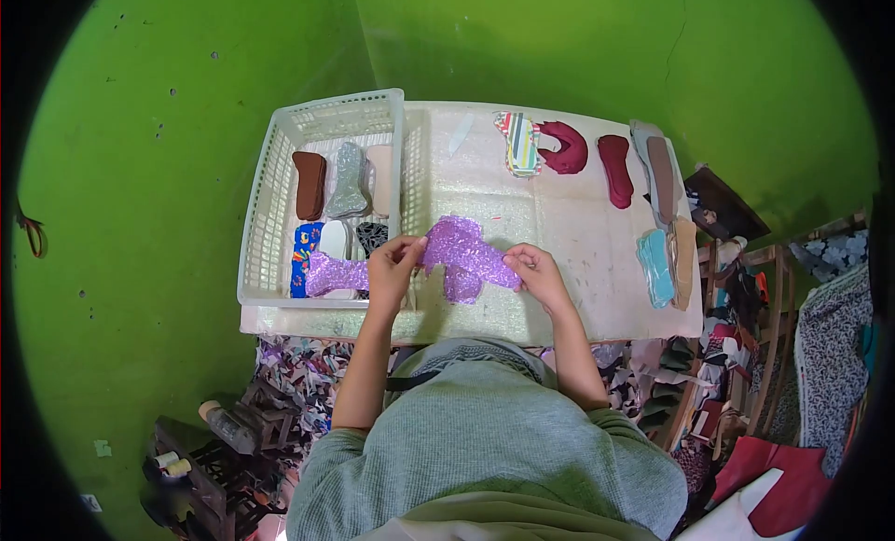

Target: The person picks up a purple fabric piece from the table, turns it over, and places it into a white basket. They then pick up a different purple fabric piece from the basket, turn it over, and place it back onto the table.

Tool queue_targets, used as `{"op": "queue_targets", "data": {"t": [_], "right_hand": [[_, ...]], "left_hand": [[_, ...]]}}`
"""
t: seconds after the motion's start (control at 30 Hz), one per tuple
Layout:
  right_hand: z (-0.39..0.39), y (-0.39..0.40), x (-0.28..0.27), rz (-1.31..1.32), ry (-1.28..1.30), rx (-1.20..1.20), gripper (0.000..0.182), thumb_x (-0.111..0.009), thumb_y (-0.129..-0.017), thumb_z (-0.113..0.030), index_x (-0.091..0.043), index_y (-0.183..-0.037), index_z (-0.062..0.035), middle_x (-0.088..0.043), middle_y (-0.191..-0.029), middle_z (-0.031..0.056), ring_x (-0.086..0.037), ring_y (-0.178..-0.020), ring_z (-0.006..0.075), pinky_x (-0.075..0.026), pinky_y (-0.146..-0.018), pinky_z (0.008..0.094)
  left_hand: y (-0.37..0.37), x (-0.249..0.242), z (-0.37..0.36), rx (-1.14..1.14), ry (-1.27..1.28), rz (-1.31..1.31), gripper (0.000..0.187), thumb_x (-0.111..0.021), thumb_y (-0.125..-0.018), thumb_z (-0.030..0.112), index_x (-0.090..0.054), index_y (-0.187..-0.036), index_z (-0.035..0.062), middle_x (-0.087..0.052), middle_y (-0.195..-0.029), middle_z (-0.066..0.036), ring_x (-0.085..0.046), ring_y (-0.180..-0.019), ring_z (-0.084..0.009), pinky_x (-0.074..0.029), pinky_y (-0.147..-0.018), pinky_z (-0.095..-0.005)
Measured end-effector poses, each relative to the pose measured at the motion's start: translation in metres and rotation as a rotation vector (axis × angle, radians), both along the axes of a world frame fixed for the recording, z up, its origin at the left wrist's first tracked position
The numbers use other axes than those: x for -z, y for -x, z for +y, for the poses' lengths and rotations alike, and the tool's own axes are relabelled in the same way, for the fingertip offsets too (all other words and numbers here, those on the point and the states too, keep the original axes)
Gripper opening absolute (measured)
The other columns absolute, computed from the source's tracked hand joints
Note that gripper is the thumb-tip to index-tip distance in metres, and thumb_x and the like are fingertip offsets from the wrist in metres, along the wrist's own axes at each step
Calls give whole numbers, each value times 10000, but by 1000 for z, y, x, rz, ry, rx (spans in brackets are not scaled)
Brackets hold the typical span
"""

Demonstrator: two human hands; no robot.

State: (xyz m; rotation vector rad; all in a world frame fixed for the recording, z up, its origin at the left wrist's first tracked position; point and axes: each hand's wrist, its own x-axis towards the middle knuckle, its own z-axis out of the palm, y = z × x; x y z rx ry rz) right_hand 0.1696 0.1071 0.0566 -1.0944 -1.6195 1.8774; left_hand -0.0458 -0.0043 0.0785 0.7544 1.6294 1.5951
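My left hand (395,269) pinches the left edge of a curved purple glitter cut-out piece (485,259) just above the table. At the piece's right end, my right hand (541,274) has it between thumb and fingers. Beneath lies more purple glitter material (462,287), partly covered by the held piece. Beside my left hand, a bone-shaped purple glitter piece (334,273) rests in the white plastic basket (403,149); the hand and wrist hide its right end.
The basket also holds brown pieces (309,185), grey glitter pieces (348,180) and others. Along the table's (559,289) far and right sides lie striped pieces (518,144), maroon pieces (614,171) and turquoise pieces (655,269). Scraps (289,359) cover the floor.
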Motion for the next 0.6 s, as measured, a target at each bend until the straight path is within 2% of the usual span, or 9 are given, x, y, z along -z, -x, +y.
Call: {"op": "queue_targets", "data": {"t": [0.07,0.13,0.23,0.33,0.4,0.5,0.6], "right_hand": [[-1,4,0,36,17,31,156,-598,-844,-158,-582,-896,-12,-546,-628,-7,-467,-495,43,-373,-423,187],[-2,8,0,28,-111,21,160,-616,-832,-160,-595,-872,-6,-518,-607,-20,-444,-488,35,-371,-416,183],[-4,15,-10,32,-155,37,165,-619,-831,-165,-609,-865,-4,-500,-596,-29,-432,-487,27,-367,-407,182],[-5,21,-19,31,-157,17,164,-613,-835,-162,-613,-882,-4,-505,-599,-31,-432,-487,25,-372,-412,184],[-4,26,-25,28,-164,6,163,-612,-837,-159,-614,-885,-3,-508,-603,-31,-436,-496,24,-375,-414,185],[-3,34,-26,44,-166,-12,161,-607,-839,-155,-615,-891,-2,-516,-614,-33,-446,-518,21,-385,-427,186],[-2,44,-25,69,-162,-44,160,-603,-842,-151,-614,-898,-2,-521,-629,-36,-448,-540,16,-396,-447,189]], "left_hand": [[3,9,-3,-16,-20,7,156,-630,-824,125,-636,-833,-31,-572,-652,7,-486,-579,-36,-388,-527,-177],[6,11,-7,-33,-39,13,160,-629,-825,126,-636,-830,-34,-570,-650,7,-486,-580,-36,-388,-529,-178],[12,5,-10,-52,-47,50,167,-629,-827,129,-638,-833,-38,-567,-645,8,-483,-581,-36,-387,-532,-176],[20,-1,-12,-50,-43,65,166,-629,-827,133,-642,-841,-32,-571,-648,8,-476,-580,-30,-380,-528,-169],[25,-5,-15,-16,-24,65,142,-610,-834,107,-635,-861,-30,-592,-706,0,-507,-625,-41,-400,-577,-183],[33,-10,-19,-31,1,49,153,-618,-833,122,-646,-863,-26,-581,-657,7,-473,-581,-22,-368,-518,-162],[46,-12,-27,-13,21,99,151,-610,-835,112,-638,-881,-29,-590,-673,5,-493,-604,-25,-392,-543,-164]]}}
